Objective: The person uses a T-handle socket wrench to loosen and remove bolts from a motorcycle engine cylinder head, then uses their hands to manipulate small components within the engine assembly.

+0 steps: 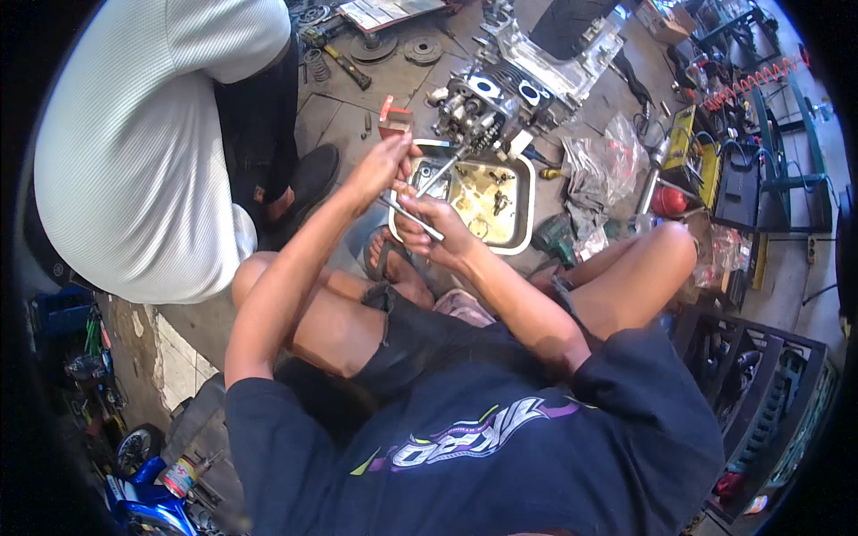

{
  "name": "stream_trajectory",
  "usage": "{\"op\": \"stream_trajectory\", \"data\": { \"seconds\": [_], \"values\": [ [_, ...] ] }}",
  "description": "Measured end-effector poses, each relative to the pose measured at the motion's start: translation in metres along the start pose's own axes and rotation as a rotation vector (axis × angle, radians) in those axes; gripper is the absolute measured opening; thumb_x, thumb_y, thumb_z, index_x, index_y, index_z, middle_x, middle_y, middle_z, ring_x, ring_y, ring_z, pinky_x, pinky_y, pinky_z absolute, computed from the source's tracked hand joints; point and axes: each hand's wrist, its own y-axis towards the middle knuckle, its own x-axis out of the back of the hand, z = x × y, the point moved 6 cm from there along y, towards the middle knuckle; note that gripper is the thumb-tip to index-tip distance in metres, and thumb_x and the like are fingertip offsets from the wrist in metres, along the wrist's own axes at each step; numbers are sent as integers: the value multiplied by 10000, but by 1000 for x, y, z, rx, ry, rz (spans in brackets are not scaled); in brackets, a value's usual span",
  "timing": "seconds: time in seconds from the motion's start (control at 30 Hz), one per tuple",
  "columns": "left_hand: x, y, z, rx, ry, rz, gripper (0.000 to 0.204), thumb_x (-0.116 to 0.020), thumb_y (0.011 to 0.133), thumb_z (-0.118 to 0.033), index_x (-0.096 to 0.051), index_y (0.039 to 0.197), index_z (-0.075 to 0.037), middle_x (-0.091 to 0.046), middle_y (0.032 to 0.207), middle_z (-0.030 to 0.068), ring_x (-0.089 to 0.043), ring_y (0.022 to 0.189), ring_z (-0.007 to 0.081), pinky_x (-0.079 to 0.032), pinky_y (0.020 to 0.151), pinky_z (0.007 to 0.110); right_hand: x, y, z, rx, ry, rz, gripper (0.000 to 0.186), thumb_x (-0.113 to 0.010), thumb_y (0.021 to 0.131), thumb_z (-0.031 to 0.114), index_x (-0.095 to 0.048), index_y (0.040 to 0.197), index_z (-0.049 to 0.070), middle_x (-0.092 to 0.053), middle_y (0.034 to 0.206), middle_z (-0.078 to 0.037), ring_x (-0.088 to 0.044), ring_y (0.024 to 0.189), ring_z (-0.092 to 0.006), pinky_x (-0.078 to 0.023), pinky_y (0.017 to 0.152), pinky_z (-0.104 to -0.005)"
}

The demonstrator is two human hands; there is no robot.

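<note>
My right hand (438,228) is closed around the crossbar of what looks like a silver T-handle wrench (440,174). Its shaft slants up and away toward the engine's cylinder head (487,98), which has exposed valve gear. Whether the tip touches the engine cannot be made out. My left hand (382,170) is beside the crossbar's other end, with fingers curled in; what they grip, if anything, is hidden. Below the wrench stands a rectangular metal tray (529,201) with yellowish liquid and small metal parts (500,204).
A red metal bracket (390,112) stands just beyond my left hand. Someone in a white shirt (143,161) crouches close on my left. Plastic bags (617,161), a screwdriver (550,172) and a yellow-and-black case (684,156) are to the right; a hammer (349,67) lies farther back.
</note>
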Motion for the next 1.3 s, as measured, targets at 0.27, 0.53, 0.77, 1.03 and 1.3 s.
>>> {"op": "stream_trajectory", "data": {
  "seconds": [0.27, 0.53, 0.77, 1.03, 1.3],
  "values": [
    [-13, -5, -8, -116, -179, 16, 474, -382, 1027, -440, -615, 987, -29, -561, 719, 17, -538, 708, 114, -444, 736, 259, 13, 12, -10, 322, 270, 22, 284, -500, 996, 333, -566, 1083, 71, -412, 646, -2, -385, 489, -139, -384, 495, -271],
    [-21, -20, -31, -147, 315, 168, 538, -338, 1025, -435, -610, 979, 25, -684, 810, 101, -668, 768, 176, -512, 713, 324, -1, 22, 14, 477, 890, 48, 261, -501, 1001, 329, -593, 1032, 87, -383, 629, 56, -317, 493, -66, -361, 537, -216],
    [-44, -21, -15, 70, 77, 368, 555, -308, 1045, -424, -614, 990, 36, -690, 845, 93, -662, 735, 148, -521, 713, 286, 9, 7, 16, 486, 906, -42, 275, -488, 1008, 322, -592, 1042, 70, -381, 622, 56, -299, 480, -67, -337, 501, -210],
    [-54, -22, 12, -23, 159, 407, 552, -312, 1045, -425, -613, 999, 35, -695, 833, 115, -680, 725, 153, -536, 686, 285, 12, -7, 11, 425, 922, -90, 243, -488, 1013, 263, -542, 861, 82, -384, 603, 39, -322, 467, -63, -302, 447, -208],
    [-65, -26, 10, 152, -61, 482, 558, -319, 1029, -499, -568, 1057, -1, -635, 868, 84, -665, 773, 139, -549, 712, 256, 13, -13, 19, 430, 953, -121, 278, -468, 1021, 231, -465, 785, 83, -373, 592, 35, -326, 451, -57, -292, 417, -216]
  ]
}}
